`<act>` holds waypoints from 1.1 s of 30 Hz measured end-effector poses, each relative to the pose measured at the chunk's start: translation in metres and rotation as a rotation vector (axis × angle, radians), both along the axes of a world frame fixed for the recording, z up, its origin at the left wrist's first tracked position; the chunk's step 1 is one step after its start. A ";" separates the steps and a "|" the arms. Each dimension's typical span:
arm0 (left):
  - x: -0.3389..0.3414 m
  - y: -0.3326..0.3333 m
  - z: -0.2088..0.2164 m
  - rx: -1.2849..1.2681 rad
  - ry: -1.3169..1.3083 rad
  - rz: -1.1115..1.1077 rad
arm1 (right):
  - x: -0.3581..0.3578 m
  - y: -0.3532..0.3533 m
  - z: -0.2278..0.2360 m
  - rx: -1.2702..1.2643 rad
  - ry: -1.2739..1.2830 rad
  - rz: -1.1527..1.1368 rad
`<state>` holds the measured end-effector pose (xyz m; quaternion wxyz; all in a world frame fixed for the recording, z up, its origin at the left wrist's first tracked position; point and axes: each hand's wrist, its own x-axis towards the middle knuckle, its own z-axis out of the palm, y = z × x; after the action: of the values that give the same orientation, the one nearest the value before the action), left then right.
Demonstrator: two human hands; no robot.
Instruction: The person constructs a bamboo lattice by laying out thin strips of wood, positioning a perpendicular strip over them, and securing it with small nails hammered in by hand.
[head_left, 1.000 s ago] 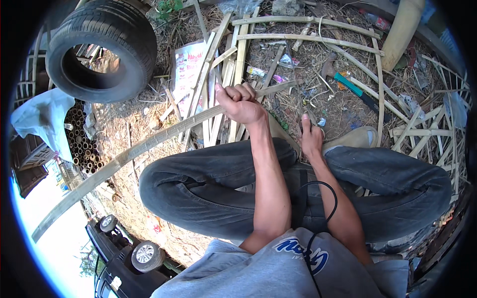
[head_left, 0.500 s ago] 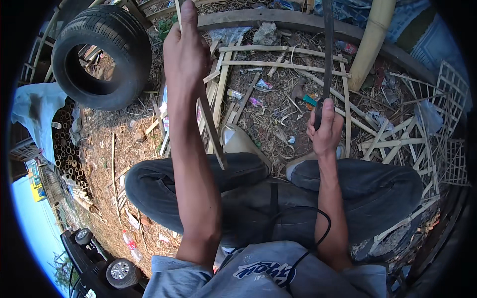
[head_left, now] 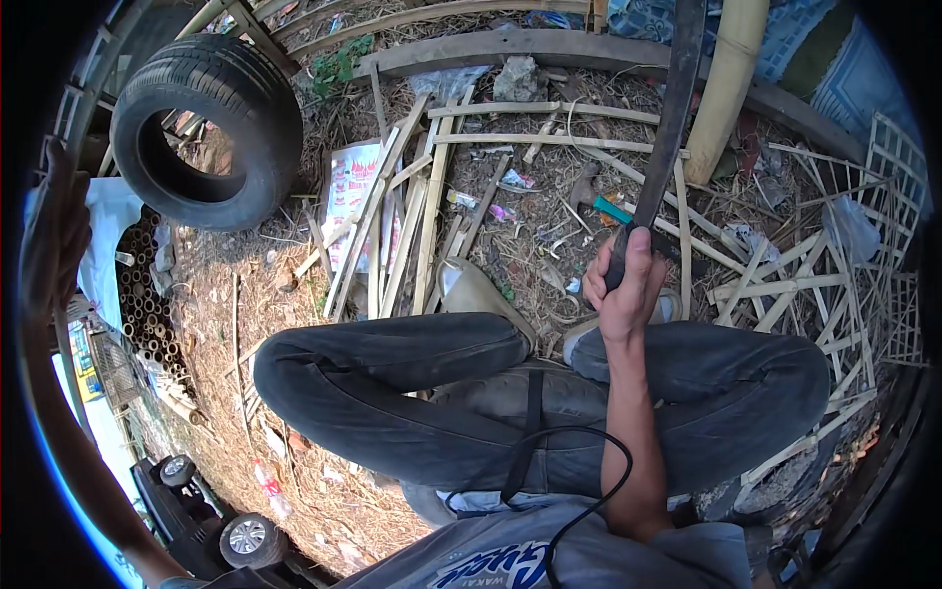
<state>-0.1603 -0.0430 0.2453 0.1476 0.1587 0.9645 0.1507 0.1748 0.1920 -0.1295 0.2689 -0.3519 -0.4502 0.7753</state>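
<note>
My right hand (head_left: 626, 285) is wrapped round the dark handle of a machete (head_left: 672, 118), its long blade pointing up and away from me. Out at the far left rim, in shadow, my left hand (head_left: 61, 231) is closed on a bamboo strip (head_left: 75, 378); the strip's lower end shows below the hand. Close to the machete's handle lies a hammer (head_left: 612, 209) with a teal grip. Between my feet and the far plank lie split bamboo strips (head_left: 417, 221), several of them piled and some crossed into a frame (head_left: 549, 139).
A tyre (head_left: 201, 137) stands at upper left, beside stacked bamboo tubes (head_left: 152, 294). A thick bamboo pole (head_left: 726, 93) rises at upper right. Woven bamboo lattice (head_left: 834, 304) lies to the right. A plastic bottle (head_left: 270, 486) and a parked vehicle (head_left: 201, 525) are at lower left.
My left hand has swung from the upper middle out to the far left, carrying the strip. The machete has tilted further right, and my right hand has come slightly nearer me.
</note>
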 end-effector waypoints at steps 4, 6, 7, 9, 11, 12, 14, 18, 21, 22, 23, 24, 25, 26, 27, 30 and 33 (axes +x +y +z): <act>0.044 -0.021 -0.083 -0.985 -0.279 -0.288 | -0.013 -0.035 -0.008 -0.021 0.061 0.026; 0.079 0.017 -0.123 -1.119 -0.443 -0.263 | -0.021 -0.050 -0.018 -0.007 -0.006 0.060; 0.082 0.029 -0.129 -1.174 -0.482 -0.269 | -0.031 -0.060 -0.022 0.018 -0.045 0.087; 0.068 0.036 -0.128 -1.102 -0.453 -0.340 | -0.052 -0.075 -0.018 0.056 -0.076 0.170; 0.073 0.059 -0.125 -1.176 -0.391 -0.337 | -0.068 -0.083 -0.021 0.245 -0.071 0.190; 0.076 0.071 -0.122 -1.175 -0.386 -0.331 | -0.074 -0.085 -0.021 0.285 -0.111 0.240; 0.089 0.090 -0.104 -1.158 -0.226 -0.346 | -0.091 -0.096 -0.016 0.339 -0.044 0.195; 0.099 0.096 -0.112 -1.017 0.023 -0.592 | -0.109 -0.072 -0.021 0.455 -0.034 0.165; 0.131 0.101 -0.116 -0.697 0.583 -0.717 | -0.119 -0.060 -0.016 0.356 -0.027 0.217; 0.143 0.110 -0.127 -0.453 0.836 -0.759 | -0.123 -0.051 -0.019 0.374 -0.030 0.171; 0.154 0.110 -0.144 -0.143 1.018 -0.751 | -0.118 -0.044 -0.021 0.383 -0.035 0.156; 0.155 0.104 -0.179 0.245 1.138 -0.597 | -0.112 -0.033 -0.021 0.361 -0.088 0.211; 0.154 0.099 -0.210 0.634 1.194 -0.375 | -0.109 -0.030 -0.020 0.321 -0.129 0.264; 0.160 0.097 -0.221 0.913 1.096 -0.156 | -0.117 -0.040 -0.019 0.346 0.012 0.160; 0.172 0.105 -0.232 1.248 0.693 0.145 | -0.119 -0.039 -0.015 0.343 0.015 0.148; 0.166 0.150 -0.256 1.604 0.099 0.073 | -0.106 -0.033 -0.009 0.252 -0.074 0.273; 0.157 0.174 -0.274 1.702 -0.038 0.090 | -0.095 -0.033 -0.007 0.300 -0.038 0.125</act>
<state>-0.0036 0.1311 -0.0285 -0.0118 0.1744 0.5256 0.8326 0.0799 0.1593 -0.1362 0.2611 -0.2938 -0.5869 0.7078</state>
